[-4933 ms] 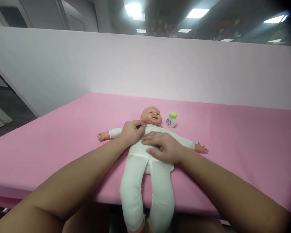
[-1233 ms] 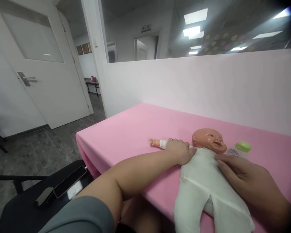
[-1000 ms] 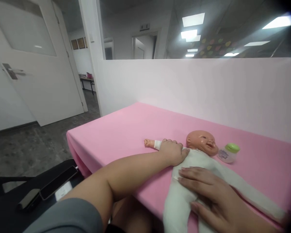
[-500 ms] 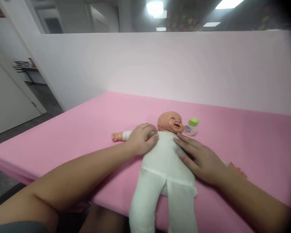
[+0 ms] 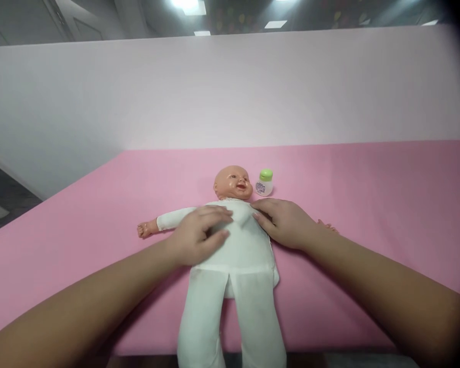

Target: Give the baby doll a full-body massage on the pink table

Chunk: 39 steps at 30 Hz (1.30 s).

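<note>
A baby doll (image 5: 245,250) with a hard plastic head and a white cloth body lies on its back on the pink-covered table (image 5: 352,296). My left hand (image 5: 199,234) rests on the left side of its chest, fingers stretched out and thumb apart. On the other side, my right hand (image 5: 281,221) touches the chest near the shoulder, its fingers extended and slightly bent. The doll's arm on the right is mostly hidden behind my right hand and forearm; only its fingers show. Its legs run down past the table's front edge.
Beside the doll's head stands a small clear bottle (image 5: 264,184) with a green cap and a printed label. A white wall (image 5: 230,92) rises behind the table, with a window above it that shows ceiling lights.
The camera view has turned to the right. My left hand has slid from the doll's shoulder down onto its chest. My right hand has shifted up toward the shoulder.
</note>
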Motion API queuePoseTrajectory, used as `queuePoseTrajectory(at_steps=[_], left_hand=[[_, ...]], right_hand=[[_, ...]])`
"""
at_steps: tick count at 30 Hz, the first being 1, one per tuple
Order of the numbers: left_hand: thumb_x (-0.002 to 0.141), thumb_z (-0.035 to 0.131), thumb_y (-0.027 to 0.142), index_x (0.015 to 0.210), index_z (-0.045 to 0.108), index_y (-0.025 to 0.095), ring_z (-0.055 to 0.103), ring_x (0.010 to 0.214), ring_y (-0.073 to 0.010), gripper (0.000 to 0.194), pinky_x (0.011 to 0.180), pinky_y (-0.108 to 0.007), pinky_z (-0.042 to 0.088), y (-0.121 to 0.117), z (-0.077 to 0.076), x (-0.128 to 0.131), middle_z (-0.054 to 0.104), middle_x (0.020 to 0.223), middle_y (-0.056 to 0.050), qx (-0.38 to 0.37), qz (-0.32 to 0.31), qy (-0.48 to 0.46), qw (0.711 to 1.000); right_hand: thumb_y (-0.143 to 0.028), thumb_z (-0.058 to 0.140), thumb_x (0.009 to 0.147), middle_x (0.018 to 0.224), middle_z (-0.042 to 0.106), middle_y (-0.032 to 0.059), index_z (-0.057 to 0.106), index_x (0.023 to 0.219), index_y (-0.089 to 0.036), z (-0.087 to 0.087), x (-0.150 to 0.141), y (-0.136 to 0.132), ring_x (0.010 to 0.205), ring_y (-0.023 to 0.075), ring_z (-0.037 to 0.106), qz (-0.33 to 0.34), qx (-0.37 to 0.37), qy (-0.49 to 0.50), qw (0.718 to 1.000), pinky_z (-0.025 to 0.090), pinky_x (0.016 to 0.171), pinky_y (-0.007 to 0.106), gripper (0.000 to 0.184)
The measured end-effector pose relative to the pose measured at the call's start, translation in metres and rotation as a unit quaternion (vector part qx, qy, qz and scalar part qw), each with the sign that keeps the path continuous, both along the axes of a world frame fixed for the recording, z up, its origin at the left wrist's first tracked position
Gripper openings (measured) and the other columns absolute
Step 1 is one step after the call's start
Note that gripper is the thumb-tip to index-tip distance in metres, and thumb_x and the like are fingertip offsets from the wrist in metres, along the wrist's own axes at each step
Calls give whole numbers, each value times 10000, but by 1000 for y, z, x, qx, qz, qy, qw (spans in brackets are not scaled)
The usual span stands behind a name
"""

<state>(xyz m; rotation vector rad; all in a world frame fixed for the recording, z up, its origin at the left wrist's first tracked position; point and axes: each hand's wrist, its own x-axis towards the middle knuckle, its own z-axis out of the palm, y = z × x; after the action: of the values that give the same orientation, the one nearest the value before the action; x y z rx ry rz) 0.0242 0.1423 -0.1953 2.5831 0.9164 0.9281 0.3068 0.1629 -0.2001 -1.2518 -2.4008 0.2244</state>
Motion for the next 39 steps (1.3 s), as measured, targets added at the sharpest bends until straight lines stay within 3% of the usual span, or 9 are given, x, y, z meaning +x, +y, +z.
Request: queuePoseTrajectory(at_steps=[4,9,13,16,22,25,29,34,39], left_hand=[[953,572,390,1193,742,256,717,1061,-260,323,928,-386,561,22,8,-25,760,1215,-54,-86,172,39,981],[775,732,537,1282,713,340,666,1166,-334,544,900,-376,508,39,26,-71,731,1302,-42,-160,208,247,933],[758,696,578,1243,721,328,682,1118,-349,546,822,-367,488,54,24,-94,747,1262,-70,-149,306,284,896],[778,657,556,1165,734,326,702,1021,-325,457,766,-365,477,62,17,-100,767,1177,-57,-140,357,270,883],[790,637,668,1204,693,302,679,1057,-322,556,813,-380,504,65,-4,-101,739,1203,-70,-146,393,191,887],[852,549,711,1249,666,282,633,1153,-363,596,916,-449,495,61,-16,-96,696,1272,-113,-102,419,194,881],[902,493,699,1319,624,245,597,1213,-374,630,990,-484,477,56,-24,-91,643,1338,-158,-94,415,184,886],[864,574,719,1550,440,189,495,1375,-439,878,1082,-527,424,54,-21,-101,516,1521,-234,-114,439,146,879],[846,676,602,1566,419,215,608,1289,-363,857,1021,-429,483,52,-14,-117,637,1421,-181,-162,403,98,895]], right_hand=[[-498,417,1076,1395,641,67,622,1394,-325,12,10,-2,1224,298,640,-27,-67,-20,997,522,991,463,416],[-514,557,1001,1635,415,39,522,1505,-479,25,44,8,1470,385,440,0,-166,-118,979,455,1090,531,507],[-662,604,922,1488,579,77,690,1342,-432,19,55,22,1343,414,549,-87,-143,-157,973,495,983,514,487],[-821,521,882,1233,711,118,736,1241,-320,11,51,30,1130,387,654,-143,-126,-169,967,518,843,449,653],[-994,466,747,1052,712,177,652,1205,-180,5,45,32,908,364,676,-262,-125,-213,933,486,666,401,952],[-937,442,824,1024,712,170,653,1110,-173,1,41,29,872,334,675,-267,-131,-216,930,476,644,386,843],[-836,406,924,1007,727,127,676,1020,-202,-8,41,21,846,302,681,-233,-113,-164,952,469,649,372,696],[-766,549,909,1163,743,95,719,1165,-251,-7,64,14,1003,309,695,-153,-102,-29,983,515,793,388,600],[-714,542,932,1216,737,100,749,1174,-270,-3,98,24,1086,330,685,-234,-109,45,965,524,863,421,546]])
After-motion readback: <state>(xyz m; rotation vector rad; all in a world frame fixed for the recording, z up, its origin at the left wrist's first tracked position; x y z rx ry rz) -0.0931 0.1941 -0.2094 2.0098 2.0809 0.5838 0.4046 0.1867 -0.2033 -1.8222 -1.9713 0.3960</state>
